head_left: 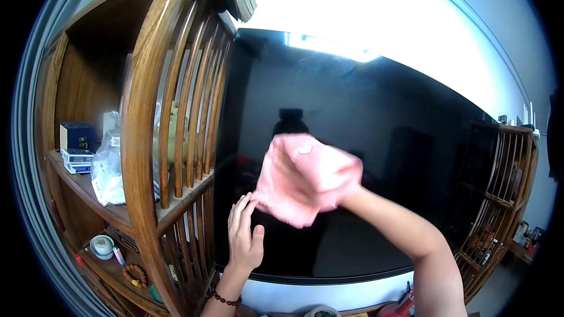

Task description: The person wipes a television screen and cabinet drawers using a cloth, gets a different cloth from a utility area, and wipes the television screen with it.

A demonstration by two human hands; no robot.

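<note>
right hand (329,185) grip wrapped in pink cloth (302,179), on dark screen (376,141); left hand (245,238) open below

The pink cloth (305,177) covers the right hand (329,185) entirely, its grip unseen; the bottom edge crops both forearms; shelf (111,214) trinkets seem too small to name

Your hands have open passage across the large black glossy screen (376,158), centre and right side. At its left edge the curved slatted wooden shelf unit (147,141) blocks you; its shelves hold a clear plastic bag (108,170) and dark blue box (77,136).
</note>
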